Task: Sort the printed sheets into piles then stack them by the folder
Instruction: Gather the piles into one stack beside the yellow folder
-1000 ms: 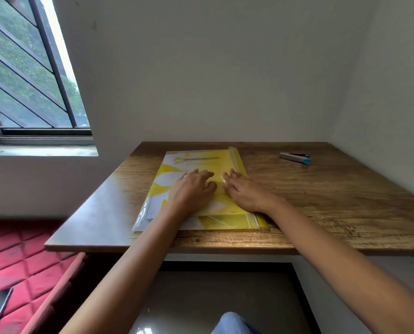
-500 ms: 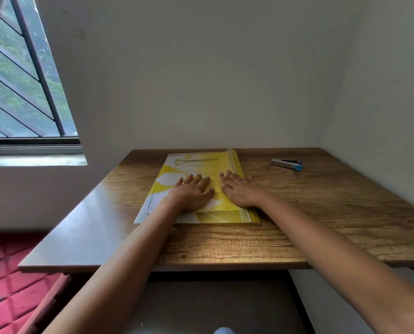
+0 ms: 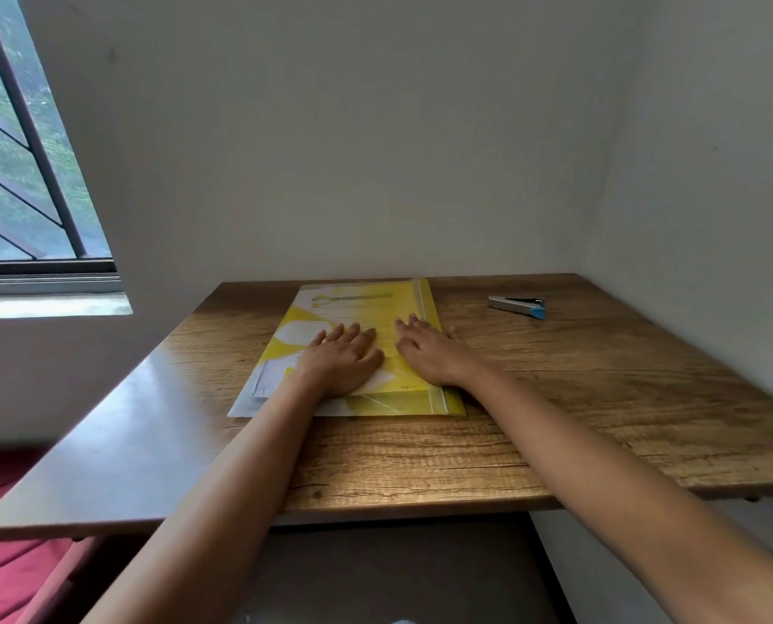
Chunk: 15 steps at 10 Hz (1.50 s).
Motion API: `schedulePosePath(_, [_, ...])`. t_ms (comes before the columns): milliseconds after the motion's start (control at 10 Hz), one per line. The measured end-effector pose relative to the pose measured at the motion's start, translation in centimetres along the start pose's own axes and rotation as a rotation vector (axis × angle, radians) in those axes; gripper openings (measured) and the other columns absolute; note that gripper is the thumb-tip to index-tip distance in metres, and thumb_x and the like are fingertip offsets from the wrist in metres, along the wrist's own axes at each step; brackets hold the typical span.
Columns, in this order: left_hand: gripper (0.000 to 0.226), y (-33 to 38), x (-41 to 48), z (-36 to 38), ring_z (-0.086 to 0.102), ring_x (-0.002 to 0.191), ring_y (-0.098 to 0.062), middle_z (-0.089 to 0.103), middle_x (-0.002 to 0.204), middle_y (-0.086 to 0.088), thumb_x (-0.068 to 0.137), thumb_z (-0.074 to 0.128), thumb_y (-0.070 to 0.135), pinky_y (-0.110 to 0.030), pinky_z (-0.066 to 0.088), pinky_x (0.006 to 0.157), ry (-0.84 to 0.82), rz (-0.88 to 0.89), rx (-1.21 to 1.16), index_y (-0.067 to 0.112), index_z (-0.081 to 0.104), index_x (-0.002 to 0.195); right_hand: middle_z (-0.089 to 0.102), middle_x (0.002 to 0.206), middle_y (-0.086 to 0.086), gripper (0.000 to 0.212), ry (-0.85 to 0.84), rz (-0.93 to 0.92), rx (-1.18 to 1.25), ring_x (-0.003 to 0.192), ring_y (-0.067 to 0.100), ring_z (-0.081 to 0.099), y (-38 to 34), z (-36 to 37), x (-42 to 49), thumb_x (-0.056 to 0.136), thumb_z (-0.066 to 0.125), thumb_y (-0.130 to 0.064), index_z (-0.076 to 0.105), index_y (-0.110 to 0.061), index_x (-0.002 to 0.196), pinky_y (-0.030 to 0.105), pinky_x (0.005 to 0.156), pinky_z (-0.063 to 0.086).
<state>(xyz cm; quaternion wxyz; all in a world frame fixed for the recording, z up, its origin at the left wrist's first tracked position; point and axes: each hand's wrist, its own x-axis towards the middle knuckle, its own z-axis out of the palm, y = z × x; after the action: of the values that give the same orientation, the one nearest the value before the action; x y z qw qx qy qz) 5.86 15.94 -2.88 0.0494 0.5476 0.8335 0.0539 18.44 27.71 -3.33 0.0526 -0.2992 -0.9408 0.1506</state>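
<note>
The folder (image 3: 389, 400) was a flat rectangle of glossy, see-through yellow plastic, with pale angular shapes on it and a clear strip down its right edge. It lay on the back middle of the bench (image 3: 578, 398), its far end close to the wall (image 3: 375, 150). White printed sheets (image 3: 267, 382) showed along its left side with uneven corners, their print too small to read.

Both hands lay palm down on the folder, side by side. The left hand (image 3: 344, 358) had its fingers straight and together, grasping nothing. The right hand (image 3: 429, 353) was equally flat and released, near the folder's right edge.

The bench top was brown streaked wood grain, shiny on the left. A small silver stapler (image 3: 517, 305) with a blue end lay well apart to the right. The matte walls met in a corner, and a dark-barred window (image 3: 24, 173) stood at left.
</note>
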Motion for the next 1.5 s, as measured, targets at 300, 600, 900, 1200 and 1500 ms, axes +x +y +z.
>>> schedulePosePath(300, [0.056,-0.5,-0.4,-0.6,0.007,0.149,-0.017,0.011,0.161,-0.001,0.101,0.030,0.045,-0.040,0.002,0.121,0.054,0.082,-0.111,0.028,0.019,0.153,0.010,0.157,0.019,0.066,0.380,0.385,-0.028,0.146,0.034,0.004,11.0,-4.6,-0.2,0.090,0.049,-0.017,0.020,-0.008,0.150,0.048,0.119,0.012])
schedulePosePath(600, [0.065,-0.2,-0.5,-0.4,0.001,0.149,-0.016,0.005,0.162,0.000,0.098,0.030,0.056,-0.040,-0.003,0.121,0.006,0.069,-0.070,0.030,0.011,0.154,0.039,0.141,0.023,0.052,0.366,0.330,0.041,0.131,0.036,0.036,14.0,-4.8,0.3,0.091,0.048,-0.012,0.037,-0.006,0.141,0.037,0.106,0.033])
schedulePosePath(900, [0.065,-0.3,-0.5,-0.3,0.002,0.149,-0.016,0.005,0.162,0.001,0.098,0.029,0.057,-0.039,-0.002,0.121,0.012,0.060,-0.059,0.031,0.011,0.154,0.058,0.115,0.017,0.030,0.469,0.346,-0.145,0.110,0.035,0.049,11.0,-4.2,-0.3,0.089,0.054,-0.026,0.062,-0.010,0.113,0.037,0.087,0.041])
schedulePosePath(1200, [0.065,-0.1,-0.7,-0.2,0.002,0.149,-0.016,0.005,0.162,0.001,0.097,0.028,0.058,-0.039,-0.002,0.120,0.013,0.050,-0.056,0.031,0.011,0.154,0.059,0.124,0.013,0.039,0.379,0.287,0.044,0.107,0.024,0.056,9.4,-4.8,-1.9,0.091,0.058,-0.016,0.056,-0.009,0.129,0.021,0.068,0.036])
schedulePosePath(1500, [0.065,-0.1,-0.6,-0.2,0.002,0.149,-0.016,0.005,0.162,0.001,0.097,0.029,0.058,-0.039,-0.002,0.120,0.010,0.049,-0.057,0.030,0.011,0.154,0.060,0.109,0.014,0.037,0.486,0.290,0.111,0.085,0.019,0.052,8.8,-3.6,-1.7,0.089,0.062,-0.027,0.057,-0.003,0.117,0.026,0.064,0.036])
